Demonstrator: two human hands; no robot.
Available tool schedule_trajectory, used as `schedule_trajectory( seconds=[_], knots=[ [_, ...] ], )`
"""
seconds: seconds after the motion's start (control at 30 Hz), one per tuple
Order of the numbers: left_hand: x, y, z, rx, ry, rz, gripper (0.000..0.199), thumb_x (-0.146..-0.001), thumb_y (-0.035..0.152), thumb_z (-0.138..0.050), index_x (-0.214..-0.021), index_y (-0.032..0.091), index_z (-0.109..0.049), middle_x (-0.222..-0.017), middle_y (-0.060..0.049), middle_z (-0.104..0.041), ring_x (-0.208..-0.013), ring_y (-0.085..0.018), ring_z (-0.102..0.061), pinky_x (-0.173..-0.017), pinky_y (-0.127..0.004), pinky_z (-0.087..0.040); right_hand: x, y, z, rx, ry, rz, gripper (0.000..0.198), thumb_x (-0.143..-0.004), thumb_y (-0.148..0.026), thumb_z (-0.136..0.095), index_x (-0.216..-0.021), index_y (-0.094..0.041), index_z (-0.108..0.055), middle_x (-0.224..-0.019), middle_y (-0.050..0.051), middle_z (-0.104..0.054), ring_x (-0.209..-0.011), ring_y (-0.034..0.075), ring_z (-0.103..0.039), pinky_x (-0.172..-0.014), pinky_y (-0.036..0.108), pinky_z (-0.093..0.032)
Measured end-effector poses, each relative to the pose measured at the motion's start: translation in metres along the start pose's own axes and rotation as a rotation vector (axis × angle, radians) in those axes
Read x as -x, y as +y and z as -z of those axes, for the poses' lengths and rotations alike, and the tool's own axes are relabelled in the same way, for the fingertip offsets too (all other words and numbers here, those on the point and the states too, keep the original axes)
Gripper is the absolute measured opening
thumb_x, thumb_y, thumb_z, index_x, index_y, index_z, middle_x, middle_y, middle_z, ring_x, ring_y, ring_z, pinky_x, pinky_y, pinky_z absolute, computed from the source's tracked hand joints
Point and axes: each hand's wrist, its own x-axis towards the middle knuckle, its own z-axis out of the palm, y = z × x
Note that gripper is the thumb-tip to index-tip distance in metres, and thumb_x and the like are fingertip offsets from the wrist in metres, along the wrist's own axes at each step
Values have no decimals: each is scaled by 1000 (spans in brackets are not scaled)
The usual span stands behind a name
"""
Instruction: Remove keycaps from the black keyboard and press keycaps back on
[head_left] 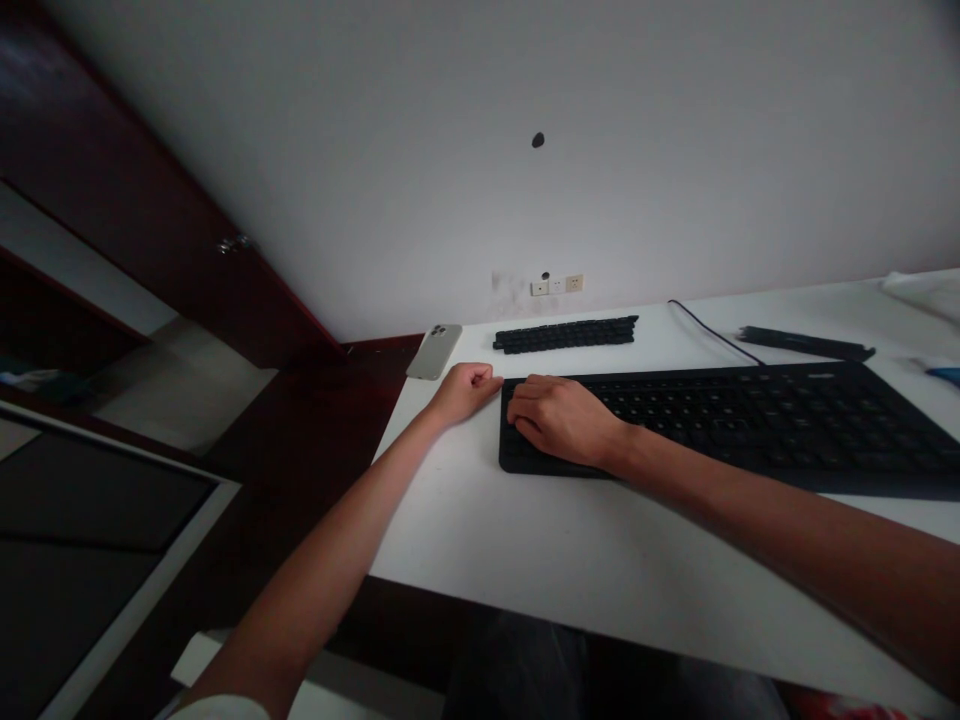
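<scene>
A black keyboard (720, 440) lies on the white table, with empty-looking key places in its middle rows. My right hand (559, 415) rests over the keyboard's left end, fingers curled down and pressed together; whatever is under the fingertips is hidden. Just left of the keyboard, my left hand (466, 392) lies on the table with fingers curled into a fist. Its thumb points at the keyboard's upper left corner and seems to touch it. Behind the hands, loose black keycaps (566, 336) are laid out in rows close together.
A phone (435, 352) lies face down at the table's left edge. Behind the keyboard are its cable (712, 332) and a long black strip (806, 343). Wall sockets (556, 286) sit above the table's back edge. A dark red door (172, 200) stands at left.
</scene>
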Motion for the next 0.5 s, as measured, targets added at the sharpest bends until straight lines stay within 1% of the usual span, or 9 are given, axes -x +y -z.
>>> schedule_trajectory(
  seconds=[0.1,0.17,0.2,0.23,0.3,0.33,0.4,0.43,0.5],
  knots=[
    [1,1,-1,-18,4,3,46,-86,45,-58,-61,20,-28,-61,6,-23,-59,-10,-24,-57,-26,-18,-2,1,2,11,-5,19,22,-95,-15,-50,-85,-16,-70,-91,8,-71,-84,20,-61,-77,33,-44],
    [1,2,-1,-16,5,8,45,-87,44,-57,-61,20,-29,-61,6,-24,-59,-10,-24,-57,-26,-18,-4,13,11,39,-10,18,25,-96,-17,-49,-82,-17,-70,-87,7,-71,-84,21,-62,-77,33,-44],
    [2,2,-1,-12,-2,7,45,-88,44,-56,-61,20,-30,-61,6,-25,-58,-10,-25,-57,-26,-18,-4,25,19,62,0,13,25,-96,-18,-48,-82,-18,-70,-86,7,-71,-86,22,-62,-77,34,-45],
    [2,3,-1,-8,-14,3,44,-88,44,-56,-61,20,-30,-60,6,-25,-58,-10,-25,-57,-26,-19,-3,41,28,69,42,-28,23,-94,-19,-50,-86,-19,-71,-89,7,-71,-89,22,-63,-78,34,-46],
    [2,3,0,-7,-38,-12,45,-89,43,-56,-61,20,-29,-60,7,-25,-58,-10,-26,-58,-26,-20,6,82,49,84,166,-184,22,-90,-20,-52,-96,-20,-73,-100,7,-73,-92,23,-64,-81,36,-48],
    [2,4,0,-11,-47,-19,45,-89,43,-56,-62,20,-28,-60,7,-25,-58,-10,-26,-58,-26,-20,14,106,59,107,214,-274,24,-90,-21,-52,-99,-20,-74,-100,8,-73,-90,23,-65,-81,37,-48],
    [2,5,-1,-26,-48,-22,45,-89,42,-56,-62,20,-27,-60,7,-25,-58,-10,-26,-58,-25,-20,32,151,75,141,300,-444,28,-89,-21,-50,-104,-18,-74,-96,10,-74,-78,22,-65,-77,39,-50],
    [2,5,-1,-35,-47,-20,45,-89,42,-56,-62,20,-27,-60,7,-25,-58,-10,-26,-58,-25,-21,42,170,79,164,318,-504,31,-89,-21,-49,-106,-18,-74,-95,11,-74,-75,22,-65,-76,40,-50],
    [2,6,-2,-52,-45,-15,45,-90,42,-55,-62,20,-27,-59,7,-25,-58,-10,-26,-59,-25,-21,59,197,80,200,301,-557,32,-89,-21,-50,-109,-17,-74,-94,12,-74,-74,23,-66,-75,41,-51]
  ],
)
